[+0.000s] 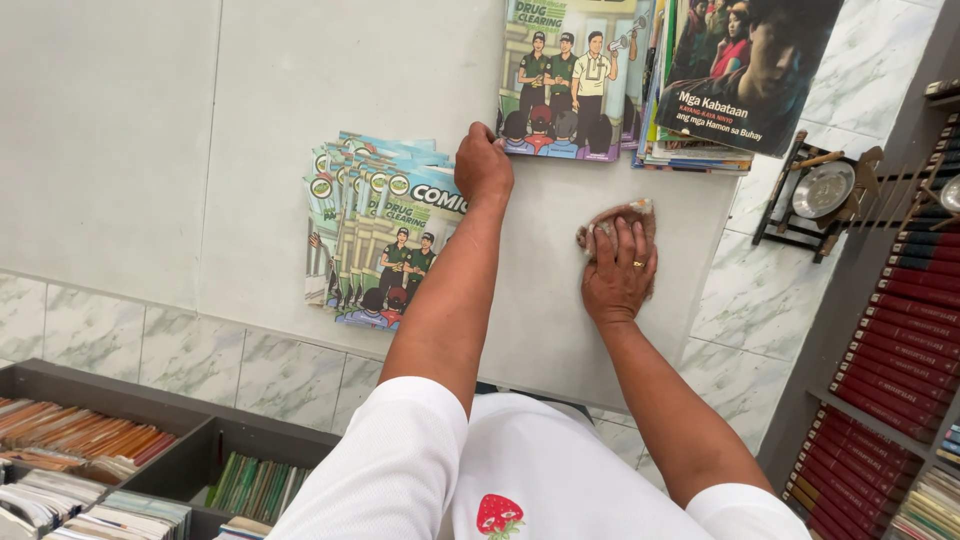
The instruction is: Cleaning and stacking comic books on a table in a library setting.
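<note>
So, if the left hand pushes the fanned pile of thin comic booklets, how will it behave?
The booklets look thin and glossy, so they would probably slide over each other and spread further. They already lie fanned out, so the pile likely would not move as one. On the smooth white tabletop under the left hand, they may slip easily.

No packages, signs or screens show; only printed covers: fanned teal comic booklets (375, 240) at ten o'clock, a dark magazine (750, 70) at one o'clock.
</note>
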